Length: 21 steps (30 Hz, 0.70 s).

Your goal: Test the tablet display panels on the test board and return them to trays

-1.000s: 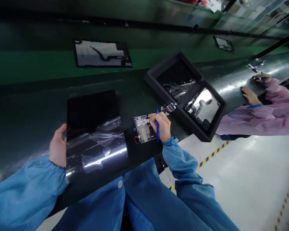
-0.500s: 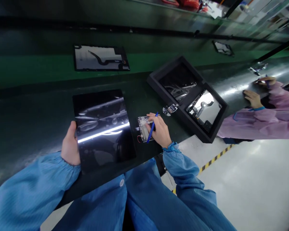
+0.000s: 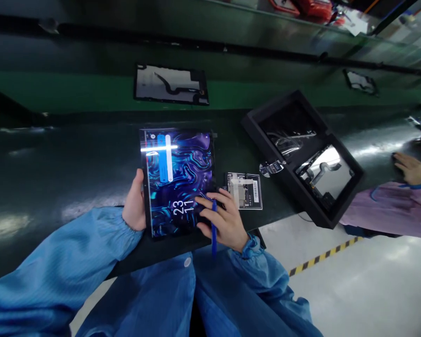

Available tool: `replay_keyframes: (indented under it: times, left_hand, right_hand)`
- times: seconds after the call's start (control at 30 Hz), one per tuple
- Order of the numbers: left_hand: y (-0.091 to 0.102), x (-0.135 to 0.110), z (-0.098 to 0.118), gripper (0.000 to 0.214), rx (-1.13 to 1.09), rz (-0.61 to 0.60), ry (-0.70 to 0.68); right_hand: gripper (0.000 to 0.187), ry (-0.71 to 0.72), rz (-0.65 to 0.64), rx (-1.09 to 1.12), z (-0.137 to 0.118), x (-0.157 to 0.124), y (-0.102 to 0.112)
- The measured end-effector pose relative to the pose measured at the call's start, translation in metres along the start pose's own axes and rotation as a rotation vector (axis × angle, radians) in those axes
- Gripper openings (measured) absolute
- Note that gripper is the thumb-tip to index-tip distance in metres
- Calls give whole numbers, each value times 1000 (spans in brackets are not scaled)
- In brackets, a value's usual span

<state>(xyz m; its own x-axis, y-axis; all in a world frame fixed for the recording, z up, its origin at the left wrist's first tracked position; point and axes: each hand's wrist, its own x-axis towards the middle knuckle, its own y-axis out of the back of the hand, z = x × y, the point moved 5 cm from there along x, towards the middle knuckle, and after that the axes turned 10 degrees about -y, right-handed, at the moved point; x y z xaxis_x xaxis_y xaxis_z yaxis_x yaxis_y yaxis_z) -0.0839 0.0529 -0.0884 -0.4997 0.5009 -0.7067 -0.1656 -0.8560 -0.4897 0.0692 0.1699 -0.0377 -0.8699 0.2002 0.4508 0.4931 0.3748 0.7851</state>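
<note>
A tablet (image 3: 177, 180) lies on the dark bench with its screen lit, showing a blue swirl picture and clock digits. My left hand (image 3: 135, 206) grips its left edge, thumb on the front. My right hand (image 3: 221, 217) holds a blue pen (image 3: 214, 227) between its fingers, and its fingertips rest on the tablet's right lower edge. Just right of the tablet lies a small circuit board (image 3: 245, 189) with a strip of tape on it.
A black foam tray (image 3: 351, 182) holding screen parts with flex cables sits at the right. A small metal part (image 3: 272, 167) lies beside it. Another panel (image 3: 170, 84) rests on the green belt behind. A co-worker's hand (image 3: 409, 168) in a pink sleeve works at far right.
The tablet's screen has lit up. My right hand left the circuit board and came to the tablet's right edge with the pen. The view shifted left.
</note>
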Motion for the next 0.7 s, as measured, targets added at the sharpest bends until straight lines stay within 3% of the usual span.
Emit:
replay_keyframes:
  times: [0.1,0.3,0.47,0.53,0.63,0.7]
  left_hand:
    - [2,1,-2,55,19,-8,17]
    - [9,6,-9,53,-28,-45,65]
    - [9,4,-5,49,46,-52,-9]
    - [9,3,-5,46,85,-33,-17]
    - [9,3,-9,45,100,-84,17]
    - [9,3,-13,45,95,-147,14]
  right_hand:
    - [12,61,-76,53,-11,5,-7]
    - [13,19,78,50,1,-1,12]
    - [21,-21,73,29,10,-9,18]
    - [17,-125,201,80,20,-1,31]
    - [23,-439,366,73,52,26,50]
    - [24,-545,298,31,73,50,54]
